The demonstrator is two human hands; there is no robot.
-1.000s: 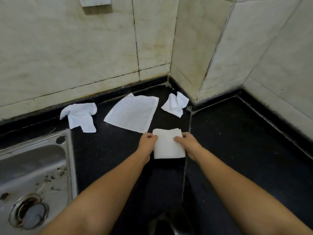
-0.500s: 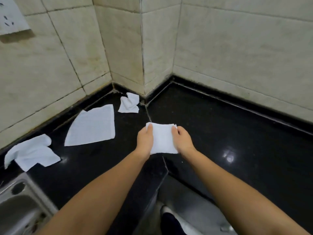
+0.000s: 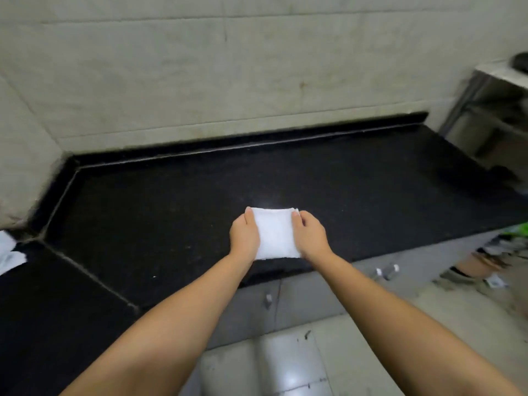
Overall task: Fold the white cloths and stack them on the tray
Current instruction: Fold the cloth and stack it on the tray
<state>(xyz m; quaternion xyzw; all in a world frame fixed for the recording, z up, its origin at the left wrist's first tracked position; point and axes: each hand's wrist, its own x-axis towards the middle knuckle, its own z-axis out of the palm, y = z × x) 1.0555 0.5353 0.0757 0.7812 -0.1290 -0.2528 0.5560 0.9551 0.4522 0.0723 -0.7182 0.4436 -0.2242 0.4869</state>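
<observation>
I hold a folded white cloth [image 3: 275, 234] between both hands above the front part of the black counter [image 3: 257, 178]. My left hand [image 3: 245, 237] grips its left edge and my right hand [image 3: 311, 238] grips its right edge, fingers curled under it. Another white cloth [image 3: 8, 254] lies crumpled at the far left edge of the view. No tray is in view.
Tiled walls [image 3: 228, 75] close the counter at the back and left. A metal rack [image 3: 491, 110] stands at the right end. Below the counter edge are grey cabinet fronts [image 3: 300, 298], a tiled floor and some clutter [image 3: 485, 261] at the right.
My view and both hands have swung right along the counter with the folded cloth. The sink, the flat cloth and the corner cloth have left the view.
</observation>
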